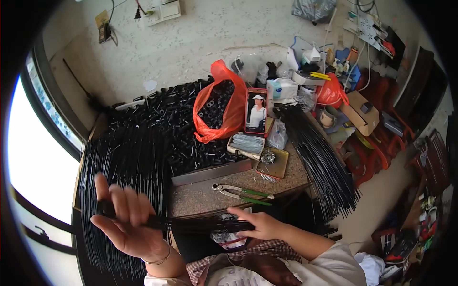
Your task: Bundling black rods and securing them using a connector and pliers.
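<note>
My left hand (131, 221) is raised at the lower left, slightly blurred, its thumb and fingers closed around a dark tubular piece (105, 208). A bundle of thin black cables (200, 225) stretches from behind that palm across my lap to my right hand (261, 225). My right fingers wrap around the bundle, with the thumb pointing left. Whether the piece in my left hand is joined to the bundle I cannot tell. Just beyond my right hand, pliers with green handles (243, 191) lie on the speckled table (191, 200).
Long black cables (124, 162) hang over the table's left side; another sheaf (317, 162) lies at the right. Behind a metal strip (212, 172) are heaped black parts (157, 114). A red bag (202, 128), a phone (256, 112) and a box of pale thin rods (246, 144) stand nearby.
</note>
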